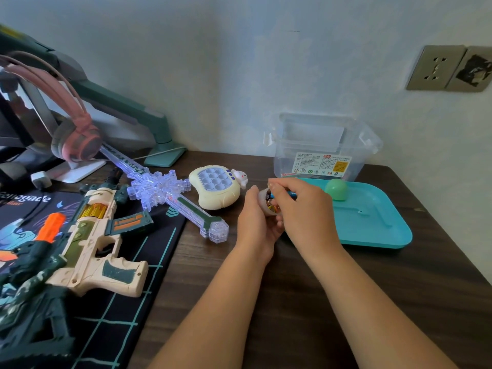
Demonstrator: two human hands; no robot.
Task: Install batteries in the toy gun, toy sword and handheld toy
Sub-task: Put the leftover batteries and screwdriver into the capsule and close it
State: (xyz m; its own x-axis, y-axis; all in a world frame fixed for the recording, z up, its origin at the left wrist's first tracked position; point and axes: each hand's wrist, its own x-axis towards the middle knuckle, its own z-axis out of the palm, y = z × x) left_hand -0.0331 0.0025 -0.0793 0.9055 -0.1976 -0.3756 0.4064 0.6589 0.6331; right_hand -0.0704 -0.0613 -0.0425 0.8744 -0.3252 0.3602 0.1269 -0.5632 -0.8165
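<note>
A cream and dark green toy gun (90,243) with an orange tip lies on the black mat at the left. A clear toy sword (165,193) with a snowflake guard lies diagonally beside it. The cream handheld toy (217,186) with a bunny figure rests on the table behind my hands. My left hand (257,222) grips a small clear cup of batteries (267,202). My right hand (300,206) reaches over the cup, its fingertips pinching at the batteries inside; a blue one (291,194) shows under the fingers.
A teal tray (372,222) with a green ball (336,189) sits at the right. A clear plastic box (319,147) stands behind it against the wall. Pink headphones (77,134) and a green monitor arm (149,121) are at the back left. The black mat (127,315) covers the left table.
</note>
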